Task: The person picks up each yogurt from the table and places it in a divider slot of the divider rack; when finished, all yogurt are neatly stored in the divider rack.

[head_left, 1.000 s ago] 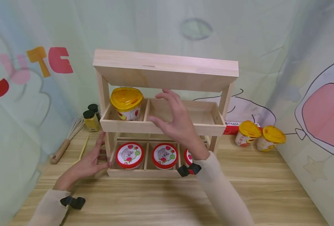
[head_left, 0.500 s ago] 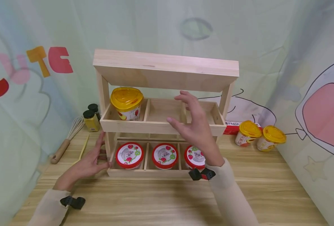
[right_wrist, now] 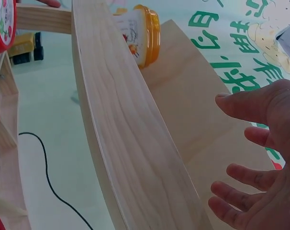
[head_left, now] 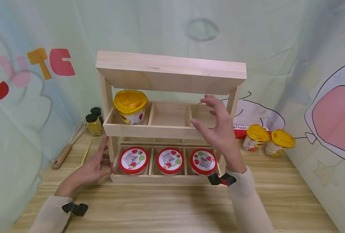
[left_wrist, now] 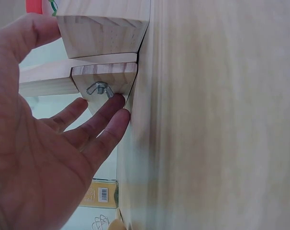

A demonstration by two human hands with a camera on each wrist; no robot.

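Two-tiered rack of pale bare wood (head_left: 155,131) stands upright on the wood-grained desk (head_left: 160,207), between both hands. The left hand (head_left: 92,165) rests its thumb against the lower tray's left end, fingers loosely extended beside a silvery metal wing nut (left_wrist: 100,88); it grasps nothing. The right hand (head_left: 221,131), also released, hovers before the upper tray's right compartment, thumb and fingers apart. A white printed cup with a domed yellow lid (head_left: 130,103) stands in the upper left compartment; below, three round tubs with red-rimmed, strawberry-printed lids (head_left: 170,160) fill the front compartments, one each. Left of the rack lie a wooden-handled wire whisk (head_left: 63,155) and a thin yellow stick (head_left: 87,152), near two small black-capped jars (head_left: 94,127). Rightward, two more yellow-lidded cups (head_left: 256,138) stand side by side near a red-and-white box marked PASTA (head_left: 238,133).
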